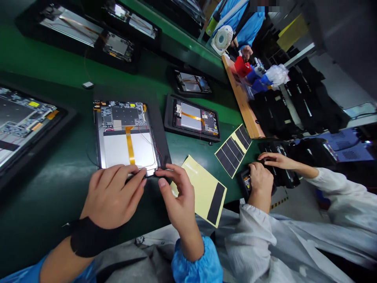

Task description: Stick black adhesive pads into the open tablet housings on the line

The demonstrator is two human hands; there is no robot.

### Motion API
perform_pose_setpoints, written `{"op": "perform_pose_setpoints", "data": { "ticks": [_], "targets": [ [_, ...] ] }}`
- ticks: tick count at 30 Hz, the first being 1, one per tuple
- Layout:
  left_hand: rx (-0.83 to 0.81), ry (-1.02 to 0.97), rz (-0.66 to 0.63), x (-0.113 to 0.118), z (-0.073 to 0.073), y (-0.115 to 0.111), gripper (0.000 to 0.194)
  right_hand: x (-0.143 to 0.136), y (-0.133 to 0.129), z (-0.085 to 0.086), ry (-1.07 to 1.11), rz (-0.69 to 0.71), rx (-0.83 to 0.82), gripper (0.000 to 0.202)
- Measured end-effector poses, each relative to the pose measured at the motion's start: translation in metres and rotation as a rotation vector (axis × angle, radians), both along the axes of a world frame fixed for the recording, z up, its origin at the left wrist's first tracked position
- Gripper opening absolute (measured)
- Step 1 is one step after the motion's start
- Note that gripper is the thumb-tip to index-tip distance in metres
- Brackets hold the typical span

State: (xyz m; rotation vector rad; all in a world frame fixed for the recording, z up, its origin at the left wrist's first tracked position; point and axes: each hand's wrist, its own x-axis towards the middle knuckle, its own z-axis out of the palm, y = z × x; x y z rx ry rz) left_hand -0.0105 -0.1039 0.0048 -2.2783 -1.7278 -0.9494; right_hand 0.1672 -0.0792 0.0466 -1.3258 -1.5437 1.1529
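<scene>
An opened tablet, its circuit board, silver battery and orange ribbon cable exposed, lies on a black foam pad. At its near edge is my left hand, with a black band round the wrist. The fingers of that hand are bent and pressed together by the lower rim; whatever is between them is hidden. My right hand is at the near right corner, its fingertips touching the edge and its thumb apart from them. Thin red and black wires run along the tablet's right side, close to both hands.
A yellow backing sheet with one black strip lies right of my hands, and a sheet of black strips beyond it. Other opened tablets rest around the green table. A co-worker's hands work at right; another person stands beyond a fan.
</scene>
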Motion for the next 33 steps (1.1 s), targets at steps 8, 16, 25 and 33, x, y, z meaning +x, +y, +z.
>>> {"op": "perform_pose_setpoints", "data": {
  "ticks": [8,16,25,33],
  "targets": [
    [-0.040,-0.059,-0.026,0.002,0.002,0.015,0.016,0.018,0.056,0.027,-0.248,0.403,-0.134,0.007],
    [-0.041,-0.067,-0.137,-0.009,-0.004,0.015,0.020,0.007,0.085,0.033,-0.389,0.621,-0.233,0.007],
    [-0.023,0.057,-0.321,-0.025,0.009,0.024,0.027,-0.001,0.086,0.040,-0.525,0.640,-0.163,0.010],
    [-0.095,-0.039,-0.531,-0.036,0.014,0.039,0.035,-0.005,0.086,0.039,-0.588,0.619,-0.170,0.009]
  ]
}}
